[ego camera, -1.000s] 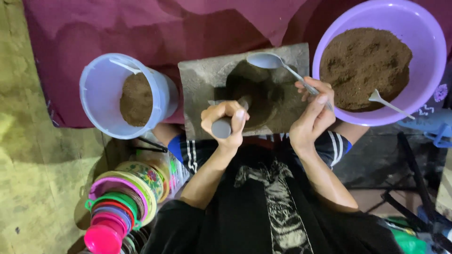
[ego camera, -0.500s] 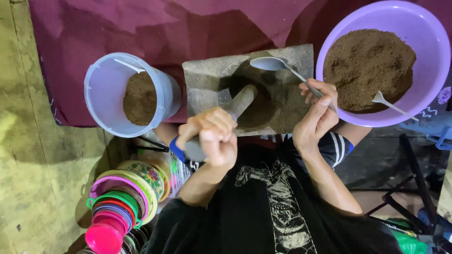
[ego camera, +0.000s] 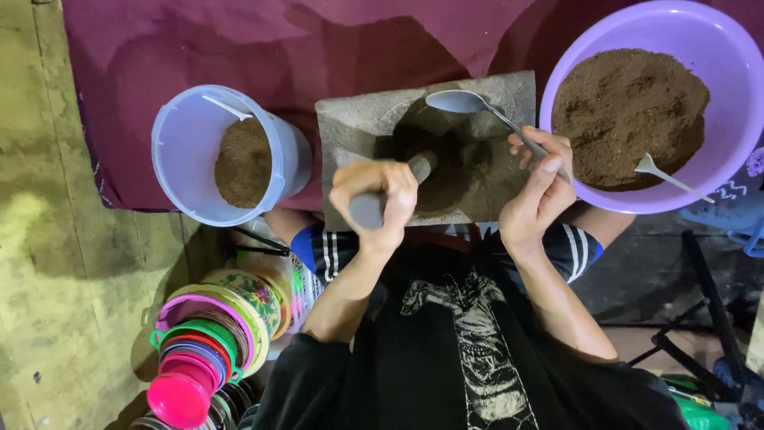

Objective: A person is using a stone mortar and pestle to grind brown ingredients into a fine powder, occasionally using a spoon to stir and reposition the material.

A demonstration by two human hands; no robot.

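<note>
A grey stone mortar block [ego camera: 350, 127] rests on my lap, its hollow dark with brown powder. My left hand [ego camera: 376, 199] grips a grey stone pestle [ego camera: 419, 166] whose tip dips into the hollow. My right hand [ego camera: 539, 191] holds a metal spoon [ego camera: 465, 102] by its handle; the empty bowl of the spoon hovers over the far rim of the hollow.
A clear plastic tub [ego camera: 179, 155] with brown powder lies tilted at left. A purple basin [ego camera: 736, 87] of brown powder with a white plastic spoon [ego camera: 667, 177] sits at right. A stack of colourful strainers and bowls [ego camera: 203, 350] stands low left on the yellowish floor. A maroon cloth [ego camera: 263, 48] lies behind.
My left hand pulled the pestle back toward me and tilted it, then pushed it forward into the hollow again. The spoon and my right hand barely moved.
</note>
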